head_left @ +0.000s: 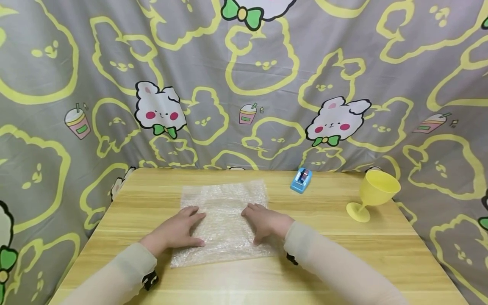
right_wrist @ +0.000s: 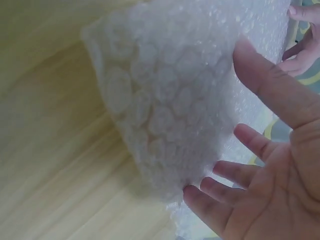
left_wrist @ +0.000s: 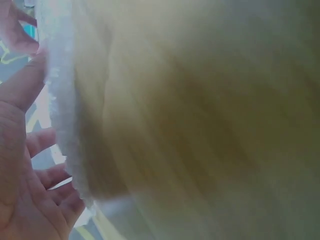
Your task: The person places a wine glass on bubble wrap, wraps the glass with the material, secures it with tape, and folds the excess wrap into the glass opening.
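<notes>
A clear sheet of bubble wrap (head_left: 225, 224) lies flat on the wooden table, its round bubbles showing close up in the right wrist view. At its left side, my left hand (head_left: 177, 228) touches the sheet with fingers spread and thumb apart. My right hand (head_left: 264, 221) touches the opposite side, its fingers pointing in toward the middle. In the left wrist view the fingertips of the left hand (left_wrist: 35, 170) meet the edge of the wrap. The right wrist view has the right hand (right_wrist: 270, 180) with its fingers extended against the wrap.
Beyond the wrap, a small blue tape dispenser (head_left: 301, 181) stands near the table's back edge. A yellow plastic goblet (head_left: 375, 190) stands upright at the right. Grey curtain (head_left: 213, 67) with cartoon rabbits surrounds the back and sides of the table (head_left: 324, 262).
</notes>
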`<state>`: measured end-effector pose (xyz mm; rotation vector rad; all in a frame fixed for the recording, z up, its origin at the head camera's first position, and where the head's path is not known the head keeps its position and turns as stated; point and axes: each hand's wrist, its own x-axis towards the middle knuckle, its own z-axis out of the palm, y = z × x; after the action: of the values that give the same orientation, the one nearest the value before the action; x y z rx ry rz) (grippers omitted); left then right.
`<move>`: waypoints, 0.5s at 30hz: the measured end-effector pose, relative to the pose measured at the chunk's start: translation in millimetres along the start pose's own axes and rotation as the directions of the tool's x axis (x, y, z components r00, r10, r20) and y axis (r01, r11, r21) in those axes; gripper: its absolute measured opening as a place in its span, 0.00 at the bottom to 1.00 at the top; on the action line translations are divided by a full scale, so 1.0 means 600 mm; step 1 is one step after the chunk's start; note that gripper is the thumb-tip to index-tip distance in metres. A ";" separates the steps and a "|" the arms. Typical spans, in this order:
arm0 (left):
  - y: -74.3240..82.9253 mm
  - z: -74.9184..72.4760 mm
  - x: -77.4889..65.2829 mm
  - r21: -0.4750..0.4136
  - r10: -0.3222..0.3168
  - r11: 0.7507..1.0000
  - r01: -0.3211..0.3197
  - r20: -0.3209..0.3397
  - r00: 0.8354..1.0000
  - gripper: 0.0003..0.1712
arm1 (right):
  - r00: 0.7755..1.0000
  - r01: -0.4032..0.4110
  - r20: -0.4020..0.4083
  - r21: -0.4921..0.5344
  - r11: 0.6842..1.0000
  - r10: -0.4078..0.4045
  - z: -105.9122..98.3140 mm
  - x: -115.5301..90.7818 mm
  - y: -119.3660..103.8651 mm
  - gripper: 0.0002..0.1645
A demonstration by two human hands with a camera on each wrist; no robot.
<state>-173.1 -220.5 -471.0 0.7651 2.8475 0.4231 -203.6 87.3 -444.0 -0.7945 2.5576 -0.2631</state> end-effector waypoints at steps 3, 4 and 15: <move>0.007 0.000 0.006 -0.002 0.002 1.000 -0.002 0.012 1.000 0.55 | 1.000 -0.004 0.005 0.030 1.000 0.004 -0.001 -0.004 0.010 0.59; 0.009 0.001 0.008 0.005 0.005 1.000 -0.005 0.017 1.000 0.55 | 1.000 -0.010 0.008 0.038 0.999 0.010 -0.002 -0.006 0.012 0.61; 0.033 0.006 0.032 0.030 0.015 0.999 -0.017 0.071 0.997 0.59 | 0.996 -0.086 0.025 0.081 0.993 0.085 -0.004 -0.031 0.032 0.66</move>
<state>-179.8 -193.5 -469.9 0.7930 2.7899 0.3486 -200.4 113.4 -441.3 -0.6524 2.5360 -0.3286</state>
